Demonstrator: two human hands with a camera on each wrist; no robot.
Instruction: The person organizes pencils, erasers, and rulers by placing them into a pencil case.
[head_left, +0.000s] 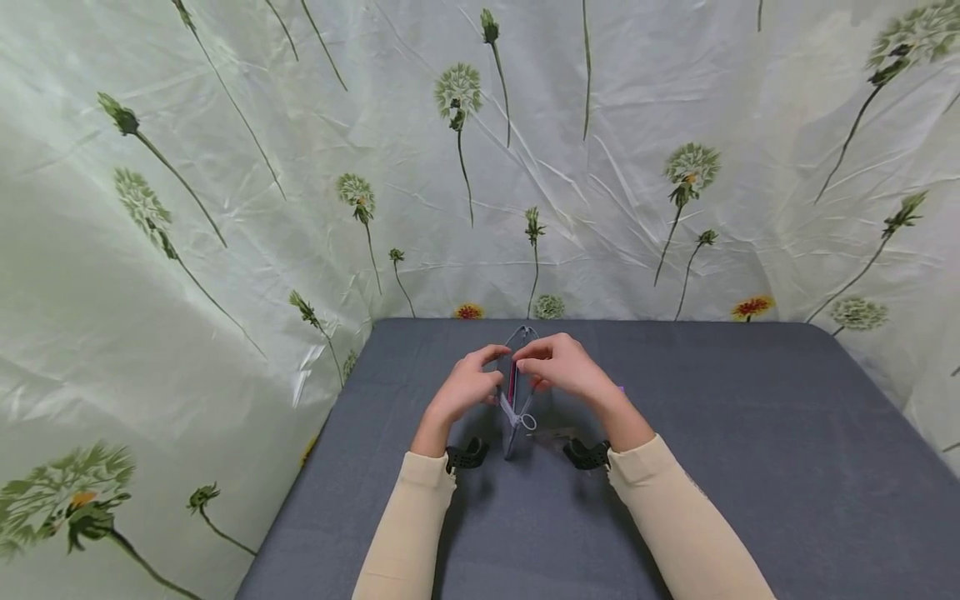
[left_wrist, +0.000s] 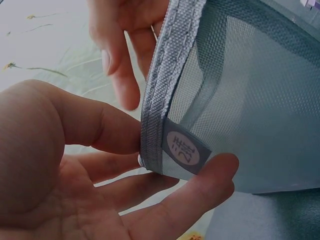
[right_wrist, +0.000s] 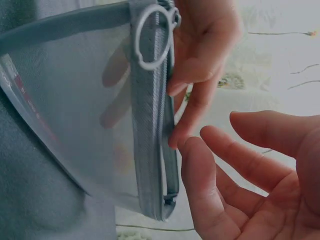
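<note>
A grey mesh zipper pouch (head_left: pixel 509 429) stands on edge on the table, its zipped side parted at the top. My left hand (head_left: pixel 467 385) grips the pouch's edge beside a small printed tag (left_wrist: pixel 186 150), thumb on one side and fingers on the other. A pale ring zipper pull (right_wrist: pixel 137 37) hangs at the near end. Something pink-red (right_wrist: pixel 27 92) shows through the mesh; its kind is unclear. My right hand (head_left: pixel 566 367) is at the opening with loosely bent fingers. Nothing shows between its thumb and fingers in the right wrist view.
The dark grey table (head_left: pixel 735 467) extends to both sides. Behind it hangs a pale curtain (head_left: pixel 615 208) with dandelion prints. A small purple thing (head_left: pixel 622 389) peeks out beyond my right wrist. Black wrist devices (head_left: pixel 467 454) sit under both wrists.
</note>
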